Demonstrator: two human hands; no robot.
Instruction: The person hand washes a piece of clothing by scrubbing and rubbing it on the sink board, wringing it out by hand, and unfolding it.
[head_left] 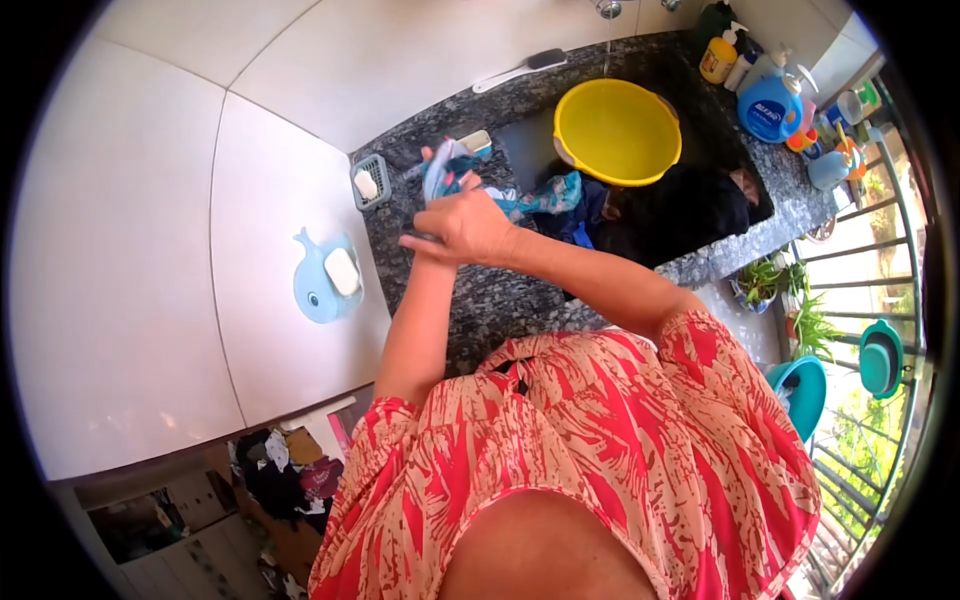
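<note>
My right hand [467,226] is closed and lies across my left wrist, its fingers curled away from view. Whatever it grips is hidden beneath it. Beyond it, my left hand [470,182] is blurred and mostly covered, with fingertips showing round a bunched grey-blue part of a cloth. From there a teal floral cloth [558,195] trails right over the counter to the sink edge. A scrubbing brush [476,143] with a pale back lies just past the hands. Dark wet clothes [680,215] and a dark blue garment [585,228] lie in the sink.
A yellow basin [618,135] stands in the dark stone sink. At left are a soap dish [370,185] and a blue whale-shaped soap holder [325,280] on the tiles. A long-handled brush [520,70] lies behind. Bottles, including a blue detergent jug [768,108], line the right corner.
</note>
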